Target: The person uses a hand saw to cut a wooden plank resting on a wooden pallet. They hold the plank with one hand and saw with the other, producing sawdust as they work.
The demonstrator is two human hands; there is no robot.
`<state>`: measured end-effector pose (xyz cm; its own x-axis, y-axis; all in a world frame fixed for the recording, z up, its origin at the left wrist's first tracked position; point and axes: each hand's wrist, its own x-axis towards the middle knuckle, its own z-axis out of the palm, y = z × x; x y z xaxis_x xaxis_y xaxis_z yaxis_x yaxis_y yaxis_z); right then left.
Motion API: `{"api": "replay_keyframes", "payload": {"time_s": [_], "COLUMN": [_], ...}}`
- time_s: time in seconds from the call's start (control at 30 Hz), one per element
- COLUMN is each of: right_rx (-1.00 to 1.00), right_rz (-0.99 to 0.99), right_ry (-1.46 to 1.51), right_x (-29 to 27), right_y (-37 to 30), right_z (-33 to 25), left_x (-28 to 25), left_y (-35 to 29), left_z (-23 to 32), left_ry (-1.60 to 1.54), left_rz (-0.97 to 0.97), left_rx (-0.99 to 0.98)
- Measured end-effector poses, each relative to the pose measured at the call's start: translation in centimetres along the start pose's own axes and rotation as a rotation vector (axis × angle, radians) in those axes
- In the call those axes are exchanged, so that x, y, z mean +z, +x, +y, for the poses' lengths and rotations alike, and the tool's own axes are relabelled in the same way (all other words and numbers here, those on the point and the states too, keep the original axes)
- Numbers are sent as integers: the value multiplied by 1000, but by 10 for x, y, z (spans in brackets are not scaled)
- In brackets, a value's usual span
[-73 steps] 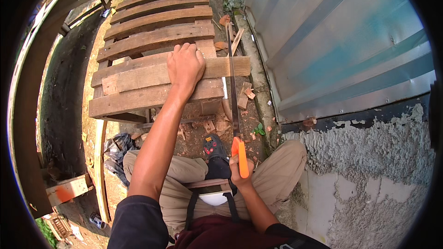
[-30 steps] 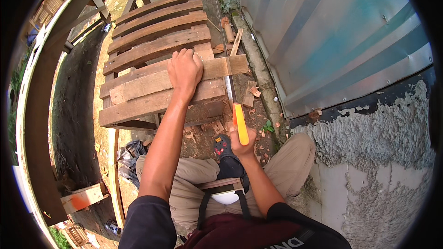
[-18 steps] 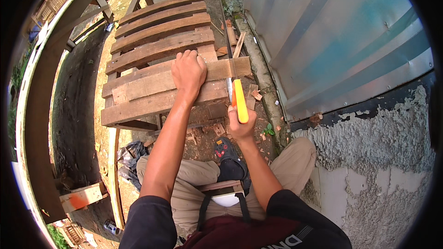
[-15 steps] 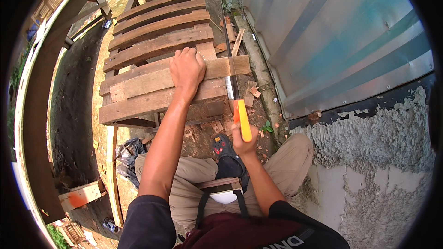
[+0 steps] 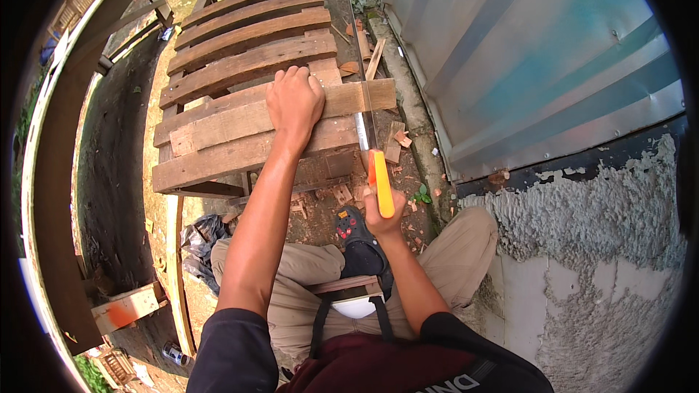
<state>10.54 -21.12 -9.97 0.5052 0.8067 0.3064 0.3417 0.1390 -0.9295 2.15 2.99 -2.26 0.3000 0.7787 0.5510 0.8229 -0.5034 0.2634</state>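
A handsaw with a yellow and orange handle (image 5: 383,183) is in my right hand (image 5: 381,217), fingers wrapped round the grip. Its thin metal blade (image 5: 368,113) points away from me and crosses a wooden plank (image 5: 226,125) close to the plank's right end (image 5: 382,93), which juts past the slats. Pressing down on that plank is my left hand (image 5: 295,102), closed, its knuckles at the far edge; the fingertips are hidden. The plank lies across a slatted wooden bench (image 5: 255,51). How deep the blade sits in the wood I cannot tell.
A corrugated metal sheet (image 5: 524,65) and a rough plastered wall (image 5: 575,218) stand close on the right. Wood offcuts (image 5: 394,144) and chips litter the ground under the saw. At left are a black plastic bag (image 5: 202,236) and a large wooden frame (image 5: 62,175).
The scene sits slightly higher in the picture. Both hands keep their holds, and the saw stays across the same part of the plank, with no clear stroke visible.
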Motion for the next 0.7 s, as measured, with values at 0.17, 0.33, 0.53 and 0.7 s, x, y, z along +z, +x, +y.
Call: {"api": "replay_keyframes", "payload": {"time_s": [0.17, 0.33, 0.53, 0.7], "right_rx": [-79, 19, -97, 113], "right_rz": [70, 83, -30, 63], "right_ry": [9, 42, -59, 196], "right_x": [-40, 2, -11, -37], "right_y": [-142, 40, -3, -142], "right_z": [9, -15, -2, 15], "left_x": [-1, -1, -1, -2], "left_y": [-1, 3, 3, -3], "left_z": [-3, 10, -1, 6], "left_ry": [-41, -43, -36, -90], "left_rz": [59, 9, -6, 59], "left_rx": [-20, -29, -28, -27]}}
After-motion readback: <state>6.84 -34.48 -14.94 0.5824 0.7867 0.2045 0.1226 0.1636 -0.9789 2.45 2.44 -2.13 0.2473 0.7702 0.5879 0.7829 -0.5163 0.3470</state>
